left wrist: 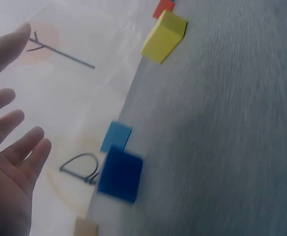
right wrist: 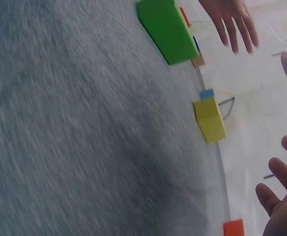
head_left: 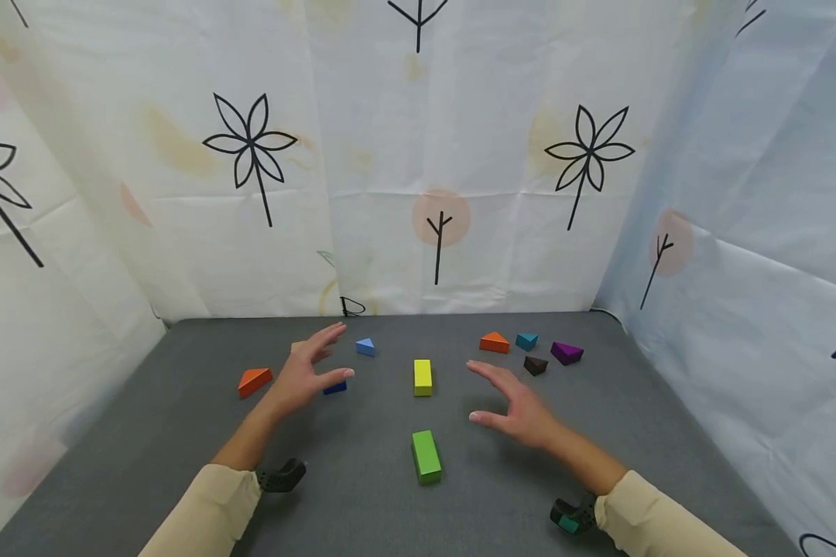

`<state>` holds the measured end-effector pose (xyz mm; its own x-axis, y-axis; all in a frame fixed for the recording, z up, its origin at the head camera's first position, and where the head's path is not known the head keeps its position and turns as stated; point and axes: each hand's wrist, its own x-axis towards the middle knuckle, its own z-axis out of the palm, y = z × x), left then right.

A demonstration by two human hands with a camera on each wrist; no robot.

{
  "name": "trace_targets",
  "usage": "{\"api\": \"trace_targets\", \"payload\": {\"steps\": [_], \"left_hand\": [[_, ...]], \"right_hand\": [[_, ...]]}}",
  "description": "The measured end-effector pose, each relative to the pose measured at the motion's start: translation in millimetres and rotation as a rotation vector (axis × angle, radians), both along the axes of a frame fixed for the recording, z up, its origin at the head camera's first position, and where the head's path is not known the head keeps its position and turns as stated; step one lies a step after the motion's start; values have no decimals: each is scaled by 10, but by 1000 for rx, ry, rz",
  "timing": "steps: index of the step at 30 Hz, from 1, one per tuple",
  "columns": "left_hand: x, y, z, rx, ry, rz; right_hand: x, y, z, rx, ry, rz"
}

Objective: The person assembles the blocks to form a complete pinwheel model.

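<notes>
My left hand [head_left: 301, 381] hovers above the left half of the table, fingers spread and holding nothing. Partly hidden by it is a dark blue block [head_left: 335, 388]; the left wrist view shows that blue block larger, with a tan block [left wrist: 86, 227] close by. Just beyond the fingertips lies a light blue triangular block [head_left: 365, 347]. My right hand [head_left: 522, 414], also with nothing in its grasp, is held over the table's right half, fingers extended to the left. Between both hands lie a yellow block [head_left: 423, 377] and, nearer to me, a longer green block [head_left: 426, 457].
An orange wedge [head_left: 254, 381] lies at the left. Grouped at the back right are another orange triangular block [head_left: 495, 343], a teal one [head_left: 526, 341], a dark brown one [head_left: 536, 365] and a purple one [head_left: 567, 353]. White printed cloth [head_left: 362, 255] hangs around the grey table [head_left: 348, 503].
</notes>
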<state>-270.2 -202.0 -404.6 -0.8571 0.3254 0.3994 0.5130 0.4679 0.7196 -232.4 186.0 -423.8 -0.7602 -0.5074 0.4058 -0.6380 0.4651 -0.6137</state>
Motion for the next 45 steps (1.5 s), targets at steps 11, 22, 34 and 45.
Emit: {"api": "trace_targets", "payload": {"steps": [11, 22, 34, 45], "left_hand": [[-191, 448, -225, 52, -99, -105], [-271, 791, -431, -10, -256, -112], [-380, 961, -516, -132, -296, -61], [-412, 1055, -510, -190, -308, -15]], "right_hand": [[75, -240, -76, 62, -172, 99], [78, -371, -146, 172, -279, 217], [87, -449, -151, 256, -311, 266], [81, -455, -185, 284, -269, 252]]}}
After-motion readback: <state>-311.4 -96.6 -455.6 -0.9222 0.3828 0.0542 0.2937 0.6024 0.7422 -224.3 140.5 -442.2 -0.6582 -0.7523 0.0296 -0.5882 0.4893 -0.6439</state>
